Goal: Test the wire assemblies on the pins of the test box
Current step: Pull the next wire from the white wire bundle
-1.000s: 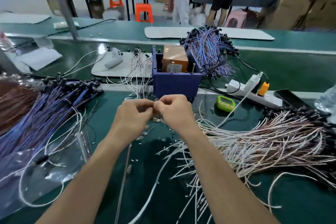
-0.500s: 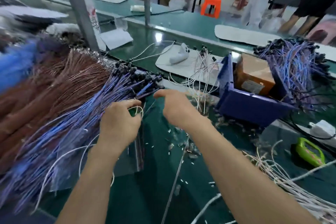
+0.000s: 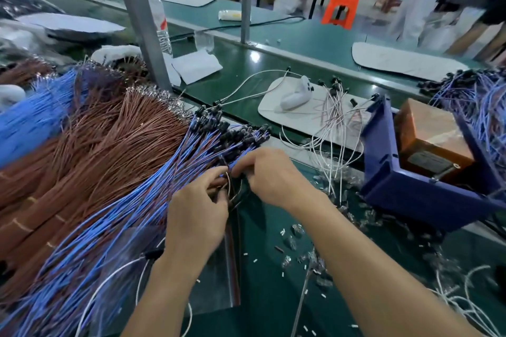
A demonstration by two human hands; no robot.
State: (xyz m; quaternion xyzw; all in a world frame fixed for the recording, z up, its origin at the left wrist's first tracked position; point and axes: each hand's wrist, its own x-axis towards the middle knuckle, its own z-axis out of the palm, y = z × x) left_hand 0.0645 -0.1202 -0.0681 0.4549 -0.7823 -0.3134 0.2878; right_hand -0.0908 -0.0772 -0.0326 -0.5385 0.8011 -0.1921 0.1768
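A big fan of blue wire assemblies with black connector ends lies at my left on the green bench. My left hand pinches a thin looped wire at the pile's right edge. My right hand reaches into the black connector ends of the same pile, fingers curled on a wire there. The test box, brown with a label, sits inside a dark blue bin to the right, apart from both hands. Its pins are not clear to see.
A heap of brown wires lies behind the blue ones. White wires and a white pad lie beyond my hands. More blue wires hang behind the bin. A grey post stands at the back left. Small clear scraps litter the bench.
The view has swung further left and both hands have moved into the blue wire pile; my right hand has come down onto the connector ends beside my left.
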